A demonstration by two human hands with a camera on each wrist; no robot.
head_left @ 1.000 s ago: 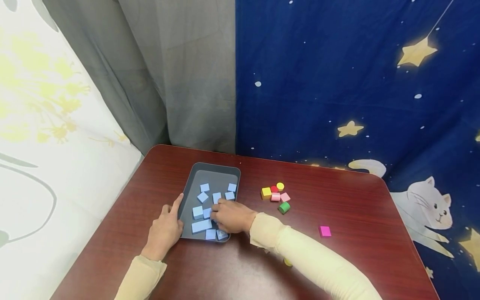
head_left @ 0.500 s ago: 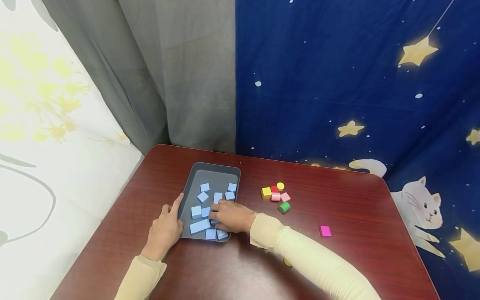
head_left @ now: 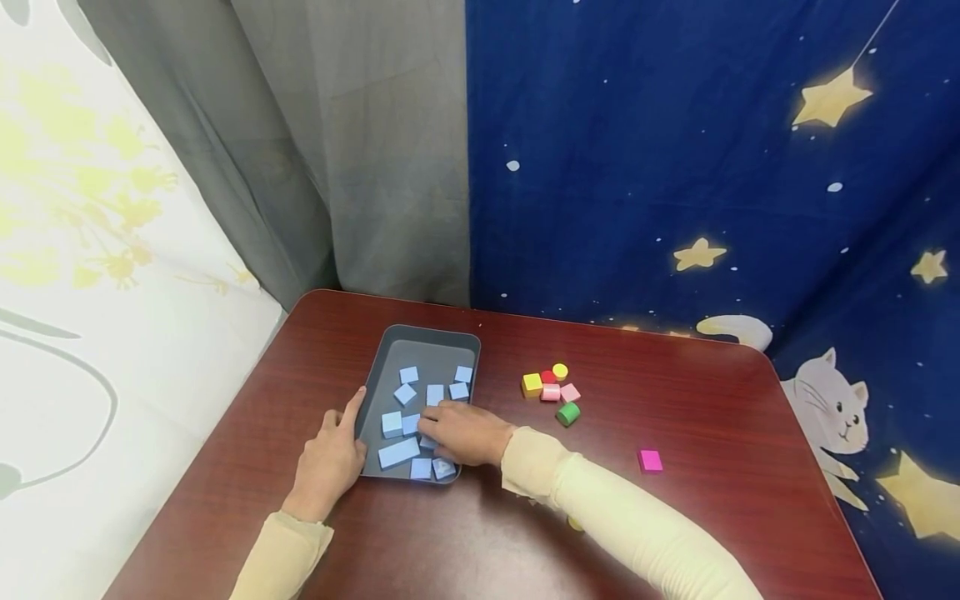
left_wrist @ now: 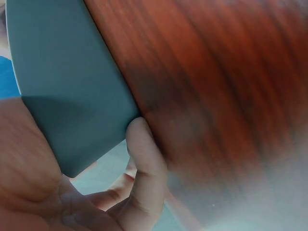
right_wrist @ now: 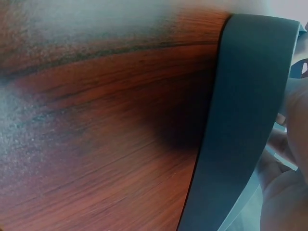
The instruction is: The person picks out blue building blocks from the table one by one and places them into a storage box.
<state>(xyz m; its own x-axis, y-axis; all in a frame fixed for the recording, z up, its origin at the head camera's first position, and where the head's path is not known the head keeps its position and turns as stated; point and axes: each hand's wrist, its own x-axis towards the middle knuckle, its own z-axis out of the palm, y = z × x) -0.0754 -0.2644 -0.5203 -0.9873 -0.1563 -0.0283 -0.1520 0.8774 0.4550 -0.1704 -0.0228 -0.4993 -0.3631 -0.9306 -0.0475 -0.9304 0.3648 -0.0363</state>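
A dark grey tray (head_left: 390, 350) holds several light blue blocks, among them a long blue block (head_left: 399, 453) and a blue cube (head_left: 392, 424). My left hand (head_left: 330, 458) holds the tray at its left side, its index finger along the rim. In the left wrist view, a fingertip presses the outer wall of the tray (left_wrist: 72, 72) at its lower edge. Over the tray's right side, my right hand (head_left: 467, 432) bends its fingers around a small blue block (head_left: 428, 442), mostly hidden beneath them. The right wrist view shows the tray's wall (right_wrist: 245, 110) and part of that hand.
Right of the tray lie a yellow cube (head_left: 532, 385), a pink cylinder (head_left: 551, 392), a green cylinder (head_left: 567, 414) and other small pieces. A magenta square block (head_left: 650, 461) lies farther right on the brown table (head_left: 735, 425). A yellow piece (head_left: 575, 523) sits partly behind the right sleeve.
The long blue block and the blue cube beside it have slid slightly left in the tray. More of the small block under my right fingers shows. My left hand stays in place.
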